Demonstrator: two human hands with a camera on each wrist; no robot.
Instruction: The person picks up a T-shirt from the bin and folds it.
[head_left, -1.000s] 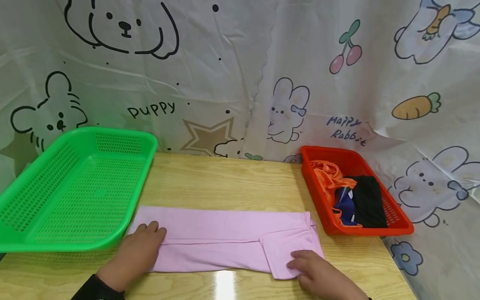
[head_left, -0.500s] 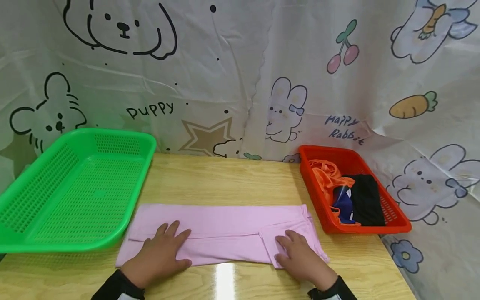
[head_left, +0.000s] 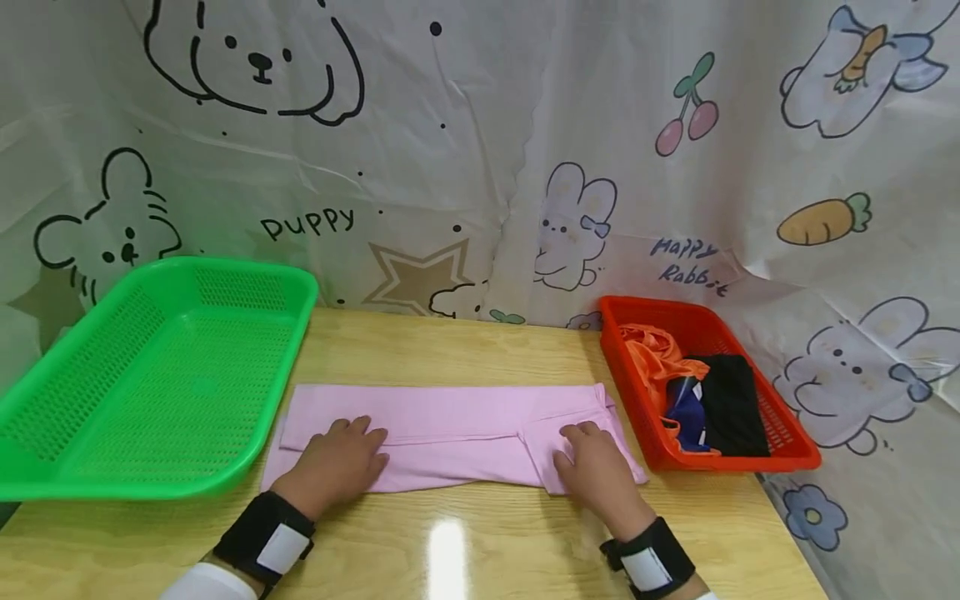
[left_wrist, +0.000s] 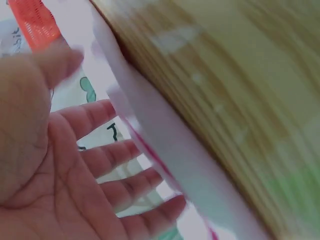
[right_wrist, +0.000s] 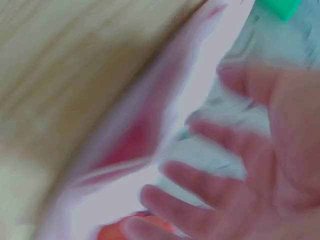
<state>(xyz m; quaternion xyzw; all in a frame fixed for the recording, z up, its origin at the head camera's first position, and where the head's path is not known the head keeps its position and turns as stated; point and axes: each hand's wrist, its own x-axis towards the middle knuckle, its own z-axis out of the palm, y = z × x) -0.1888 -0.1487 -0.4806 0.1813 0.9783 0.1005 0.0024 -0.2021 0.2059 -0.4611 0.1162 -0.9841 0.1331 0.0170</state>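
The left hand (head_left: 337,462) lies flat, fingers straight and slightly spread, on the left end of the folded pink garment (head_left: 450,437). The right hand (head_left: 596,471) lies the same way, palm down with fingers extended, on the folded-over flap at the garment's right end. Neither hand grips the cloth; both press on it. In the left wrist view the fingers (left_wrist: 107,150) show open and splayed, and in the right wrist view the fingers (right_wrist: 210,180) also look open, though that picture is blurred.

A second ago the left hand sat at the garment's far left corner and the right hand at its near right corner, by the counter's near edge. Both have since moved inward and farther onto the cloth, and the garment now lies a little farther from the near edge. I judge this as smoothing the long fold flat, so the strip looks ready for its next fold.

The garment stretches across the middle of the counter (head_left: 450,358), parallel to its near edge. At the left edge stands a green basket (head_left: 45,492), touching or just overlapping the garment's left end. Near the right edge stands a red basket (head_left: 802,458) holding orange, blue and black clothes (head_left: 720,404).
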